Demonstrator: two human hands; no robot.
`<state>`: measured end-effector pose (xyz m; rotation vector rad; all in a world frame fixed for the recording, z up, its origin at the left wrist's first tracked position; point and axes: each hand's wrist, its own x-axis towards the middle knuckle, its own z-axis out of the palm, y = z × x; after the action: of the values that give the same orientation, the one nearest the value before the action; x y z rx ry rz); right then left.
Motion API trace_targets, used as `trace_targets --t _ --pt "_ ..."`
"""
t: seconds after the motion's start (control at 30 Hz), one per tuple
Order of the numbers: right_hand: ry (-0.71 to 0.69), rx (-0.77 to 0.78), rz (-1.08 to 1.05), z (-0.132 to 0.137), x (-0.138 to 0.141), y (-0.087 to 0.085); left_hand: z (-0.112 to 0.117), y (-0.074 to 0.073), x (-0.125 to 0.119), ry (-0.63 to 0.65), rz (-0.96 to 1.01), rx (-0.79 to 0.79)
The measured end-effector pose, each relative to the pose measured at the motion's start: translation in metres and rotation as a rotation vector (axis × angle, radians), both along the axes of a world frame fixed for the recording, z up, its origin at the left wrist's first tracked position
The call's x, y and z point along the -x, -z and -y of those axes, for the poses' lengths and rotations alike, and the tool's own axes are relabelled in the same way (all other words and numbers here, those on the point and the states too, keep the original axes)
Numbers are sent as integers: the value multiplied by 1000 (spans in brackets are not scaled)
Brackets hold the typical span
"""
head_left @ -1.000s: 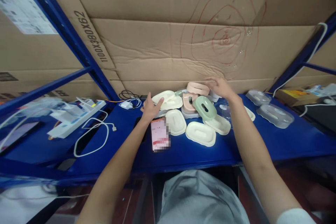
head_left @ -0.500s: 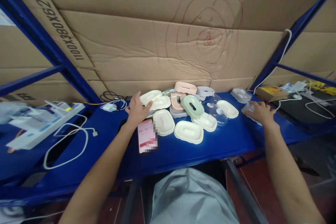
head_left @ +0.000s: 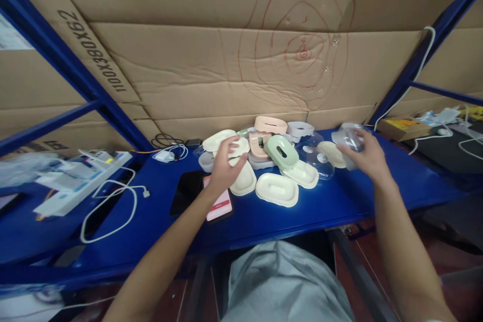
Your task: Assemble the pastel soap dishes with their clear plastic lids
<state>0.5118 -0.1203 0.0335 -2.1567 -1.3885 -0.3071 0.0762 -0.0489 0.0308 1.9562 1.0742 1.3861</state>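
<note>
The right hand has lifted the clear plastic tray off the blue shelf and grips it. The left hand, fingers loose, now hovers over a cream oval lid.

You get soft, even indoor light, faint shadows under the cream soap dish, mild sheen on the blue shelf, motion blur on your right hand gripping the clear lid, and wide-angle bending at the edges.

Blue shelf bears plastic trays, phone (cables too).
</note>
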Motion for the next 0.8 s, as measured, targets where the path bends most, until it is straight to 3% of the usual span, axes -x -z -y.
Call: trace_targets --t 0.07,0.13,0.2,0.23,0.33,0.53,0.8 --pt "-185 -79 -52 -12 54 -4 11 2 -13 147 71 67" --pt "-585 -212 -259 -26 115 -12 20 5 -23 390 220 250" --pt "-889 -226 -368 -40 172 -24 24 5 -26 523 364 416" --pt "-989 -209 -372 -48 196 -30 22 4 -24 515 444 452" --pt "-1097 -173 -340 -73 248 -49 6 -2 -9 322 644 383" --pt "-1301 -71 -428 -112 296 -62 -31 -13 36 177 801 319" --pt "-1332 -81 -643 -134 307 -44 -47 -5 48 139 928 364"
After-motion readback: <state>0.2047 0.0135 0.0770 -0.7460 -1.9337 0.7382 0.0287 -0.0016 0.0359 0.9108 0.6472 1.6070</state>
